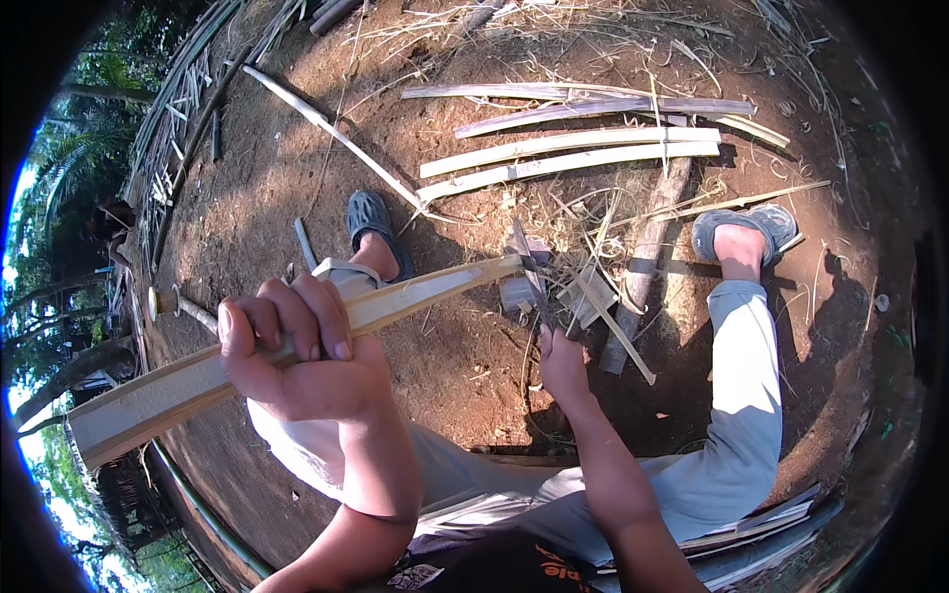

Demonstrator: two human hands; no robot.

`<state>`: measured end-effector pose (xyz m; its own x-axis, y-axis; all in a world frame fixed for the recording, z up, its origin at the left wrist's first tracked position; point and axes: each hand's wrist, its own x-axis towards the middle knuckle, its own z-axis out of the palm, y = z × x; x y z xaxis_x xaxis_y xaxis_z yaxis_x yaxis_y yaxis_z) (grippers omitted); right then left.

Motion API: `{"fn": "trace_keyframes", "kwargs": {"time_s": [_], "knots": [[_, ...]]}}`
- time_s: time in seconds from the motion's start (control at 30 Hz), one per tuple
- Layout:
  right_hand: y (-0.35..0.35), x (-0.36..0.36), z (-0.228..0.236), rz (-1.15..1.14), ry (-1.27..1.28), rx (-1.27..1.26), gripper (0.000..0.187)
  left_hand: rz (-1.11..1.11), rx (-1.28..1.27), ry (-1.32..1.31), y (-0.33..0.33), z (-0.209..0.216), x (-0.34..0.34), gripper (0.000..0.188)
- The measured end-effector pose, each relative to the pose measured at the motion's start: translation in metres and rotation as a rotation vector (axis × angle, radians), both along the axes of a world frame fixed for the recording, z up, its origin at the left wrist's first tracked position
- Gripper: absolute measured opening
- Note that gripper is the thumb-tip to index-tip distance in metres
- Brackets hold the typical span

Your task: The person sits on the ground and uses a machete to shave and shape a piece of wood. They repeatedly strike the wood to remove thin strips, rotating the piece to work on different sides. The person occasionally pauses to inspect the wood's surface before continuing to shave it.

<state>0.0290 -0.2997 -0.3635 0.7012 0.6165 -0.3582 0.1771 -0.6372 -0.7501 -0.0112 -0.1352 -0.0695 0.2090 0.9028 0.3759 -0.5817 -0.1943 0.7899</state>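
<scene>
Left hand (297,346): left of centre, raised, fingers curled around a pale strip (425,296)
Right hand (562,366): centre, forearm up from lower edge, fingers closed around a knife (535,279) handle
Pale strip: slanting from left edge to centre, far end against or just beside the blade

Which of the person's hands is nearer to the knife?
Right: the right hand grips the knife; the left hand is away to its left, gripping the pale strip.
</scene>
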Motion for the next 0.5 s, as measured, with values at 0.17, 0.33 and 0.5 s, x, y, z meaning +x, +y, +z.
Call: {"fn": "trace_keyframes", "kwargs": {"time_s": [0.17, 0.33, 0.5], "knots": [[-0.011, -0.010, -0.023, -0.005, -0.051, -0.086, 0.040, 0.100, -0.027, 0.080, -0.004, -0.002, -0.001, 0.039], [0.000, -0.010, 0.014, 0.052, -0.009, -0.121, 0.039, 0.047, -0.036, 0.012, 0.003, -0.004, -0.003, 0.039], [-0.013, -0.007, -0.031, -0.005, -0.065, -0.193, 0.037, 0.037, -0.043, 0.003, -0.001, 0.000, -0.003, 0.039]]}}
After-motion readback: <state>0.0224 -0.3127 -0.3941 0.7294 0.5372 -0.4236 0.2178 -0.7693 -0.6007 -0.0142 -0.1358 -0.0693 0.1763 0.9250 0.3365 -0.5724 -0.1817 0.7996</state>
